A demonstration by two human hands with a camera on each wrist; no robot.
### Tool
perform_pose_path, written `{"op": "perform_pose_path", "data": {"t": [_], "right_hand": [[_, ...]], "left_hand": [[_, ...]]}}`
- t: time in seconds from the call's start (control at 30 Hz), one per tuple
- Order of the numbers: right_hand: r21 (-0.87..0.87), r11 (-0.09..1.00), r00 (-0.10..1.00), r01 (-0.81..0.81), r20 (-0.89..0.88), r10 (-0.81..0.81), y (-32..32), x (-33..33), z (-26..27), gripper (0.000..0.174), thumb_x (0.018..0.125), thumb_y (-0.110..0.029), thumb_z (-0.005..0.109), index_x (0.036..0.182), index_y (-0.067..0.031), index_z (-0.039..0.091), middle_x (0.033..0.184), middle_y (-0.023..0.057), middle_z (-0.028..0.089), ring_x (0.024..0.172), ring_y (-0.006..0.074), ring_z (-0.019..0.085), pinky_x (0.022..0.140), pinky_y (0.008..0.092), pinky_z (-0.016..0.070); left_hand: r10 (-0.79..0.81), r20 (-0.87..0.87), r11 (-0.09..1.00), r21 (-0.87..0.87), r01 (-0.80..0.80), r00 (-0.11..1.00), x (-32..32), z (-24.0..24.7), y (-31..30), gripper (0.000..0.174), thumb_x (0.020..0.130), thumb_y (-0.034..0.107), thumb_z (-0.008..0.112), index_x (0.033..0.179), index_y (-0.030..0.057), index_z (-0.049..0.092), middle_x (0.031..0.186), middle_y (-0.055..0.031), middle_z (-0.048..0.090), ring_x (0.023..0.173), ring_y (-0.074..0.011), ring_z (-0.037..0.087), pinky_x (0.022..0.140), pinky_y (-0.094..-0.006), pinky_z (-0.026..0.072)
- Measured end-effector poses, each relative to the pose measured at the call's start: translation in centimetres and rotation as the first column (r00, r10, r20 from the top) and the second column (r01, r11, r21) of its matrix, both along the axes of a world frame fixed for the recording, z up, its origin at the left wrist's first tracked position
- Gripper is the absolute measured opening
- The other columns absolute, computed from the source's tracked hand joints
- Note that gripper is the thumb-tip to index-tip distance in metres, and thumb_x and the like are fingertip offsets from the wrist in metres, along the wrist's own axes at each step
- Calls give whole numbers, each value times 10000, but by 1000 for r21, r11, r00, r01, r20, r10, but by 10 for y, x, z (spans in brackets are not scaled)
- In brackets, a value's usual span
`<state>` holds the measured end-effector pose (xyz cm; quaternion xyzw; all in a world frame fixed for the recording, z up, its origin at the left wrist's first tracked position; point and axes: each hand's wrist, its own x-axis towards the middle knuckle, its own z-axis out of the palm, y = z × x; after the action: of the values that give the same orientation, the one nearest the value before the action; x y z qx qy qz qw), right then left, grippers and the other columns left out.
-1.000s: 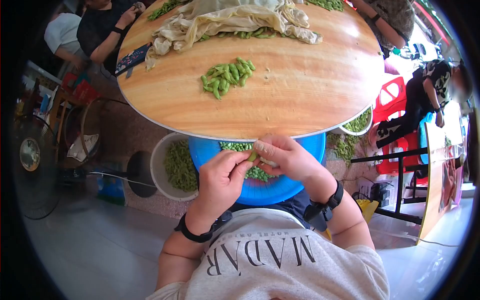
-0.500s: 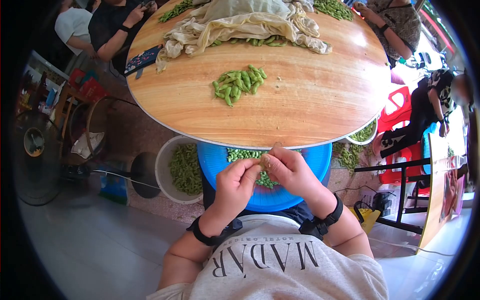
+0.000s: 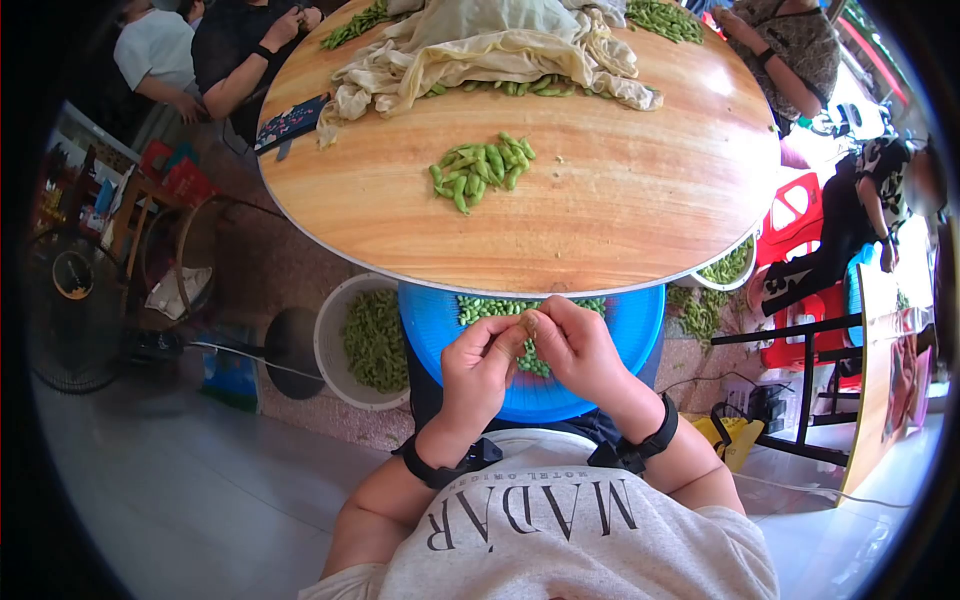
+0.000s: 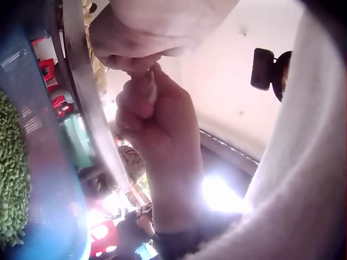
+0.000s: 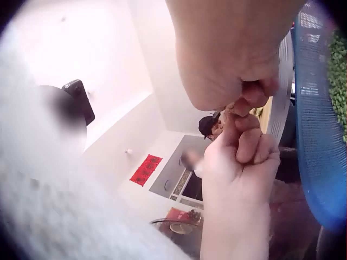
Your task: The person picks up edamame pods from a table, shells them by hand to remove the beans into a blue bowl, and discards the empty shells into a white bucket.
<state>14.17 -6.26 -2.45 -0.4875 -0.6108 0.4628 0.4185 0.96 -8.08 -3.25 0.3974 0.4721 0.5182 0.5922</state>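
Over the blue basket [image 3: 425,335], the left hand [image 3: 474,375] and right hand [image 3: 580,345] meet at their fingertips. Between them they pinch a small brownish-green pod [image 5: 230,110], mostly covered by fingers. In the left wrist view, a pale sliver [image 4: 153,89] shows in the curled right hand [image 4: 157,116]; what it is cannot be told. The left hand [image 5: 244,157] has its fingers curled in the right wrist view. Green shelled beans [image 3: 482,307] lie in the basket, below and beyond the hands.
Whole pods [image 3: 480,172] lie heaped on the round wooden table [image 3: 620,240], whose near edge overhangs the basket. A cream cloth [image 3: 440,75] covers more pods farther back. A white tub of pods [image 3: 372,345] stands at the left. Other people are around the table.
The green pod that showed between the fingertips a second ago is now mostly hidden. Both hands have come closer together, with their fingertips touching. The table appears slightly lower and farther right in the head view.
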Motion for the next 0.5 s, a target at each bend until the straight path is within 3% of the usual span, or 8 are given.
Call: {"op": "perform_pose_path", "data": {"t": [0.1,0.13,0.23,0.3,0.37,0.43,0.5], "right_hand": [[122,992,999,45,22,-48,-2,-7,3,224,863,-139,560,703,10,512,537,130,477,467,207,454,447,300,376],[178,982,998,56,33,-63,-3,-9,4,221,862,-136,562,703,10,515,543,133,481,473,209,467,450,296,382],[146,989,998,-30,65,21,-2,-2,4,198,851,-151,589,745,12,553,564,98,509,508,156,498,466,275,395],[-23,986,986,-164,-10,164,3,9,7,195,843,-171,608,787,13,574,578,63,519,530,117,493,474,264,397],[-87,963,964,-254,-98,246,9,18,6,225,824,-208,643,835,12,595,599,7,527,544,66,481,469,243,394],[6,984,982,-180,-58,180,17,22,3,250,809,-224,663,825,14,588,601,13,525,543,61,483,465,233,391],[-56,983,985,-174,0,175,13,13,14,253,797,-219,672,827,16,583,604,11,531,555,65,491,479,234,400]], "left_hand": [[62,130,997,-60,-54,990,2,-11,7,158,898,137,526,859,4,602,616,3,523,436,-37,388,378,-171,281],[24,150,995,-103,-8,988,-1,-10,9,165,900,143,522,851,6,601,615,0,526,434,-38,390,377,-172,282],[-78,220,976,-183,120,972,-14,-2,16,170,899,149,520,838,11,599,613,-10,536,427,-44,399,374,-173,286],[-125,262,970,-170,173,957,-19,1,17,152,890,139,532,842,12,600,611,-15,541,423,-48,408,371,-177,295],[-138,183,974,-152,167,973,-21,3,13,144,889,119,535,854,-8,591,645,-32,549,441,-59,437,402,-186,333],[-113,77,985,-124,122,991,-18,11,11,149,891,121,529,851,-9,589,652,-37,559,441,-64,453,402,-189,341],[-117,-11,991,-73,116,993,-16,10,6,148,890,120,529,854,-12,586,649,-41,566,440,-67,469,401,-193,351]]}}
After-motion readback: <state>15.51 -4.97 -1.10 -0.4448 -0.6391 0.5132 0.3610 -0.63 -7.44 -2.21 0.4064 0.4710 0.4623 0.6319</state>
